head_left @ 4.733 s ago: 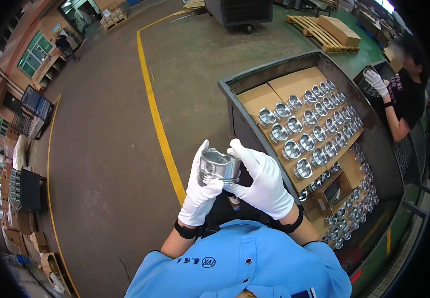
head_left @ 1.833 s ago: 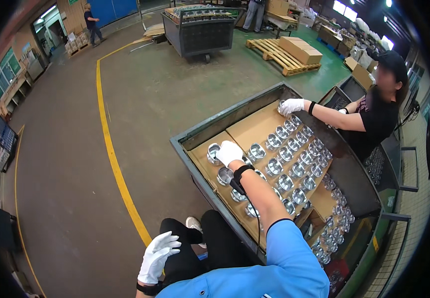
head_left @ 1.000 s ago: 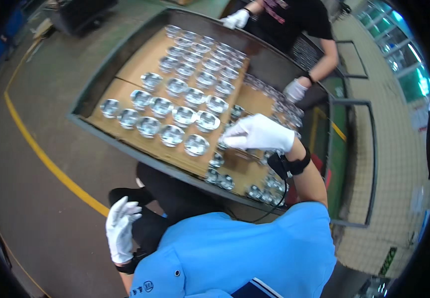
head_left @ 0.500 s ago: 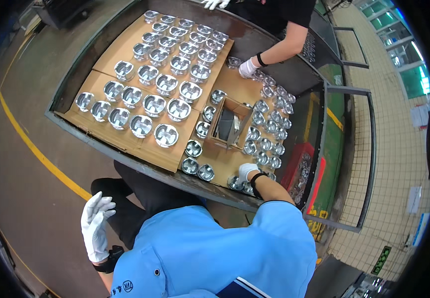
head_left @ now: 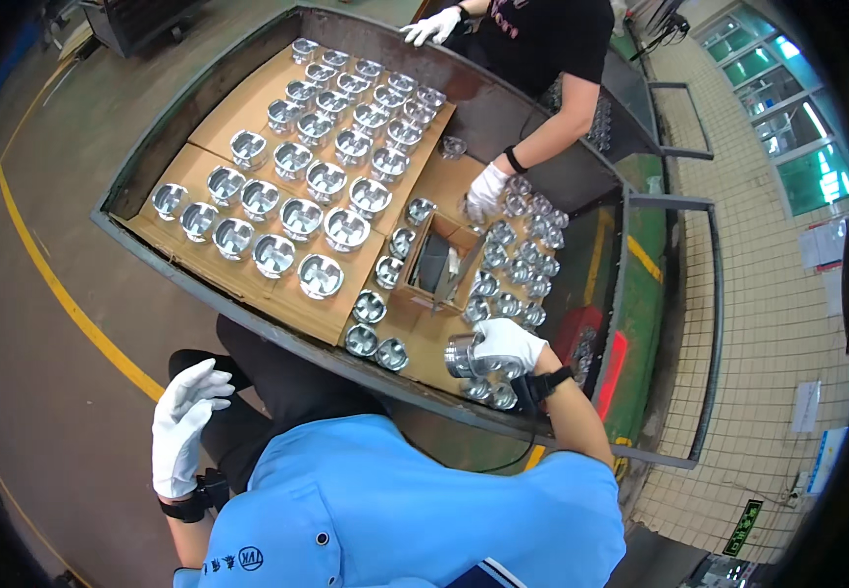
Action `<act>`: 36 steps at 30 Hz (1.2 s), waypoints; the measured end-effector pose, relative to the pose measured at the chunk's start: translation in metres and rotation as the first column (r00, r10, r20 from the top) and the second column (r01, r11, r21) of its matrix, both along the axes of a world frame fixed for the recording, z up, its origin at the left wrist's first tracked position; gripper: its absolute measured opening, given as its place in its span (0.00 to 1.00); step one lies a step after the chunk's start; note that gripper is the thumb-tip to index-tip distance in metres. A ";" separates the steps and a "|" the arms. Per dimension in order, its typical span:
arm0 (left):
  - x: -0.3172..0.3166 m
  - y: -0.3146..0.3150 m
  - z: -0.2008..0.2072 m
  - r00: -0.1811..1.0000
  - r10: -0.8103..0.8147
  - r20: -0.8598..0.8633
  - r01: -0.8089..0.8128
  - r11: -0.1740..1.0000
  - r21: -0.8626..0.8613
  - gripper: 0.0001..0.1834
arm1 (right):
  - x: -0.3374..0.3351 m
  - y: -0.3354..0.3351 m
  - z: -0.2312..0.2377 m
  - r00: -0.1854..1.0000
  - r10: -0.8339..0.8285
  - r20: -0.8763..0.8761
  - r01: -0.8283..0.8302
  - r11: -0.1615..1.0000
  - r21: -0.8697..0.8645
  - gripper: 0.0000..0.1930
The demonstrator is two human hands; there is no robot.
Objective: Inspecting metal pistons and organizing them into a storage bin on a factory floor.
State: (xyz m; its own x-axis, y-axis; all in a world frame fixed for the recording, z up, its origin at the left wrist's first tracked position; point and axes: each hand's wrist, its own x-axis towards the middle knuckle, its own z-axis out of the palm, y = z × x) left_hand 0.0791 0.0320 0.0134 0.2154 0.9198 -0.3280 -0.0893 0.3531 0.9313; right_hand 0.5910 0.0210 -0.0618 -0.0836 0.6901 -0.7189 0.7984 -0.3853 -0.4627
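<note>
My right hand (head_left: 509,345), in a white glove, grips a shiny metal piston (head_left: 460,357) and holds it tilted on its side above the near right part of the metal bin (head_left: 219,307). Several more pistons stand close under and around that hand. My left hand (head_left: 185,421), also gloved, hangs in the air outside the bin, fingers loosely apart with nothing in them. On the left, rows of upright pistons (head_left: 321,276) cover a raised cardboard sheet (head_left: 277,297).
A small cardboard box (head_left: 475,240) with dark flat items stands among pistons on the lower cardboard. Across the bin, a co-worker's gloved hand (head_left: 488,191) is at pistons; the other glove (head_left: 432,26) rests on the far rim. A metal frame handle (head_left: 717,323) juts out right.
My right hand has closed on a piston and raised it from the near right corner. The co-worker's hand has come nearer to the small box. My left hand stays beside the bin.
</note>
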 end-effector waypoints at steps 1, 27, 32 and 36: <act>0.000 0.001 -0.001 1.000 -0.014 0.003 0.014 1.000 0.004 0.32 | -0.003 -0.001 0.013 0.962 -0.107 -0.253 0.126 0.990 0.059 0.20; -0.059 -0.053 0.030 0.972 0.058 0.229 -0.100 0.979 0.176 0.17 | -0.338 0.125 0.012 0.167 0.374 -0.912 -0.311 0.898 0.311 0.23; -0.050 -0.046 0.020 0.961 0.086 0.261 -0.135 0.975 0.175 0.15 | -0.334 0.135 0.020 0.012 -0.137 -0.991 -0.434 0.892 -0.129 0.22; -0.044 -0.039 0.013 0.940 0.064 0.335 -0.114 0.985 0.132 0.17 | -0.326 0.137 0.022 0.147 -0.074 -0.986 -0.370 0.921 -0.124 0.26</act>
